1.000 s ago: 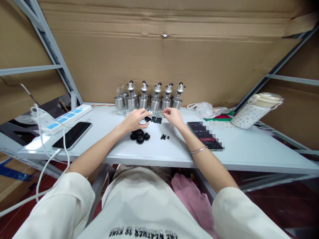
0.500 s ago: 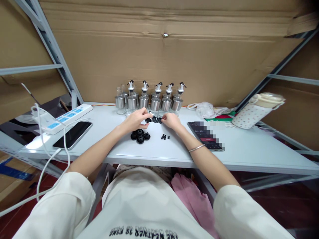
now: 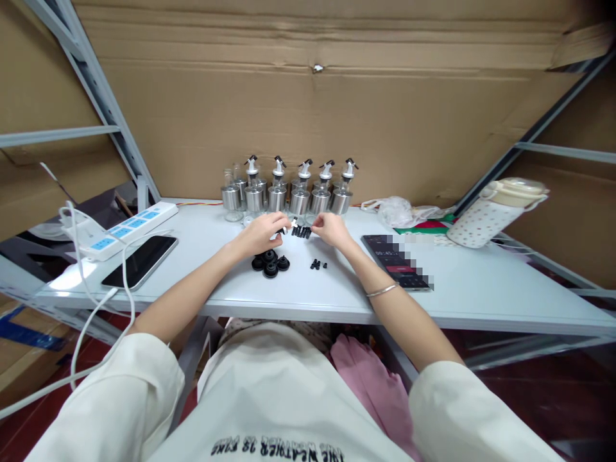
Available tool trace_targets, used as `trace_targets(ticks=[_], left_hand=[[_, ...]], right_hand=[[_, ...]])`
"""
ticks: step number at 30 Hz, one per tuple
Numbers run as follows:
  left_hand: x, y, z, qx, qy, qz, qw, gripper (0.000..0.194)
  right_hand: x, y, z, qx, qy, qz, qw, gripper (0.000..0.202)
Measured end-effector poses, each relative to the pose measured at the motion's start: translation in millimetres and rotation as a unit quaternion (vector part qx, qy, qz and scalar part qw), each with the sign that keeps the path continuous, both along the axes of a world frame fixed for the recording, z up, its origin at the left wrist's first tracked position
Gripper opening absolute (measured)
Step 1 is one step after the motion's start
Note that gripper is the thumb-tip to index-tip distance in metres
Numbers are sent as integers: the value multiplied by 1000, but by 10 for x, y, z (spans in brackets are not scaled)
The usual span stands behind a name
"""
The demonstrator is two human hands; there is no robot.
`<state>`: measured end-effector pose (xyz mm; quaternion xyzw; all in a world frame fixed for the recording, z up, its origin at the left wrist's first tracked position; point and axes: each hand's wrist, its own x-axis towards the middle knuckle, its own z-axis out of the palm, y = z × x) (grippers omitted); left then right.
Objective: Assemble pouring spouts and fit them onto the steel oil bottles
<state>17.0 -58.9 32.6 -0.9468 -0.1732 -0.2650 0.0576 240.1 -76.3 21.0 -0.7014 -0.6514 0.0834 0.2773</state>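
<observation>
My left hand (image 3: 264, 233) is curled shut around a small white-and-black pourer spout (image 3: 294, 223), partly hidden by the fingers. A row of short black plastic pieces (image 3: 301, 232) lies between my two hands. At the row's right end my right hand (image 3: 331, 230) has thumb and fingertips pinched together; whatever is in the pinch is too small to make out. Nearer me, a cluster of round black stoppers (image 3: 270, 263) sits below my left hand. Several tiny black bits (image 3: 316, 264) lie to the right of it.
Glass-and-steel bottles (image 3: 299, 200), several with pourers, stand along the back. On the left lie a power strip (image 3: 129, 228), a phone (image 3: 140, 262) and white cables (image 3: 126, 269). To the right are another phone (image 3: 392, 260), a plastic bag (image 3: 397, 210) and a dotted flask (image 3: 486, 218).
The white part of the spout now shows more clearly beside my left fingertips, while its dark part shows less. My right hand stays at the row's end, nearly still.
</observation>
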Motion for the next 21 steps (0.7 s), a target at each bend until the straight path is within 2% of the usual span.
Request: trace_targets(ticks=[2, 4, 7, 11, 21], left_hand=[[4, -8, 11, -4, 2, 14, 1000, 34], [7, -16, 13, -14, -10, 24, 1000, 39], [8, -21, 3, -27, -35, 27, 999, 49], [-1, -20, -5, -36, -38, 25, 998, 60], [-8, -22, -8, -54, -28, 15, 998, 65]], right_hand=[[-35, -7, 33, 22, 140, 56, 988, 2], [-79, -21, 60, 33, 266, 119, 956, 11], [-139, -50, 86, 59, 363, 184, 912, 26], [-188, -95, 100, 58, 411, 218, 883, 33], [-226, -145, 122, 28, 458, 234, 857, 35]])
